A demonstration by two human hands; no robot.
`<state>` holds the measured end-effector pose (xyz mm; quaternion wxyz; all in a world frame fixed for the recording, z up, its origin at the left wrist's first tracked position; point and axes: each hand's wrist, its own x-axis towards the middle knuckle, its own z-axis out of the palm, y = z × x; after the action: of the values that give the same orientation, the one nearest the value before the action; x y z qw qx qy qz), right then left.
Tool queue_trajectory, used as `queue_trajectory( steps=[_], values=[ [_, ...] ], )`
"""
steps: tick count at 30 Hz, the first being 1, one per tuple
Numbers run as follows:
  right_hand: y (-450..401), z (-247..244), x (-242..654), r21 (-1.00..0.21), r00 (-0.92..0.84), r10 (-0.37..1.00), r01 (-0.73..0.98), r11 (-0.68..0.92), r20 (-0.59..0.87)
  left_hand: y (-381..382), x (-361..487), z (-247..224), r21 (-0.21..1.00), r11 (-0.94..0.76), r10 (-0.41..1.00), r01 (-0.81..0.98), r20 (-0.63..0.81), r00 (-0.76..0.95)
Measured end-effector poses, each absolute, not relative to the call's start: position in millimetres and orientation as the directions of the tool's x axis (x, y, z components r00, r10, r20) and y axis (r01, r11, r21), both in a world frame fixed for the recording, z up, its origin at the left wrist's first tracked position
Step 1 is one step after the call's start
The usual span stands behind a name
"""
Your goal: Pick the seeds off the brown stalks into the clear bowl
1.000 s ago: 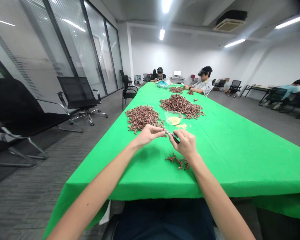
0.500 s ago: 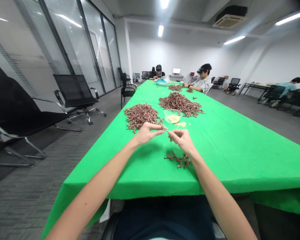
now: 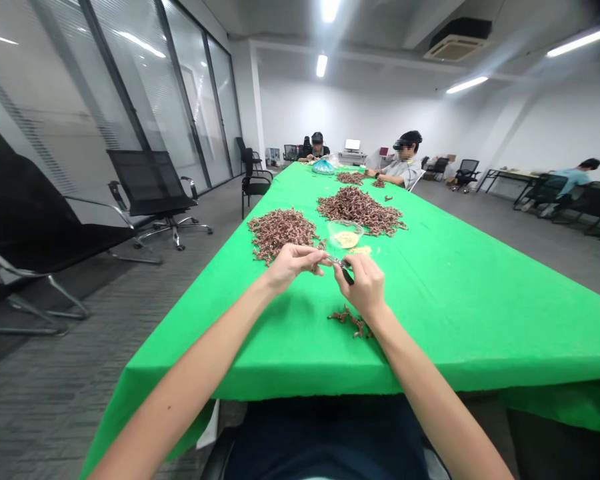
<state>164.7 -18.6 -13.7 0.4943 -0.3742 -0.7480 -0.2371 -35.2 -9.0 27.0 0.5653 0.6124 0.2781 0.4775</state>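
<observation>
My left hand (image 3: 291, 267) pinches a small brown piece, mostly hidden by the fingers. Closed around a small metal tool with a dark handle (image 3: 349, 275), my right hand (image 3: 367, 283) meets the left fingertips above the green cloth. The tool's metal end lies between the two hands. Just beyond them stands a clear bowl (image 3: 336, 230) holding pale yellow bits, with more bits (image 3: 361, 251) on the cloth beside it. A few brown twisted pieces (image 3: 344, 315) lie nearer me, partly covered by my right forearm. A brown heap (image 3: 283, 230) is behind my left hand.
A larger brown heap (image 3: 360, 208) lies past the bowl on the green-covered table (image 3: 460, 293). Farther off are smaller heaps, a blue bag (image 3: 323, 167) and two seated people. Another person (image 3: 573, 179) sits at the far right. Black chairs (image 3: 153, 183) stand at the left.
My right hand now grips the dark-handled tool at the left fingertips, where it was pinching something thin before. Its fingers have turned inward, and the left fingers have curled more.
</observation>
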Motion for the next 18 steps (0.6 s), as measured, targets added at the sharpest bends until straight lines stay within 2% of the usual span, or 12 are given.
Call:
queue_trajectory(
  steps=[10, 18],
  values=[
    [-22.0, -10.0, 166.3, 0.099, -0.318, 0.307, 0.822, 0.561, 0.897, -8.2, -36.6, 26.2, 0.968, -0.186, 0.888, -0.166, 0.238, 0.393],
    [-22.4, -11.2, 166.7, 0.144, -0.338, 0.265, 0.82, 0.554, 0.903, -10.1, -38.5, 29.0, 0.976, -0.185, 0.892, -0.116, 0.216, 0.397]
  ],
)
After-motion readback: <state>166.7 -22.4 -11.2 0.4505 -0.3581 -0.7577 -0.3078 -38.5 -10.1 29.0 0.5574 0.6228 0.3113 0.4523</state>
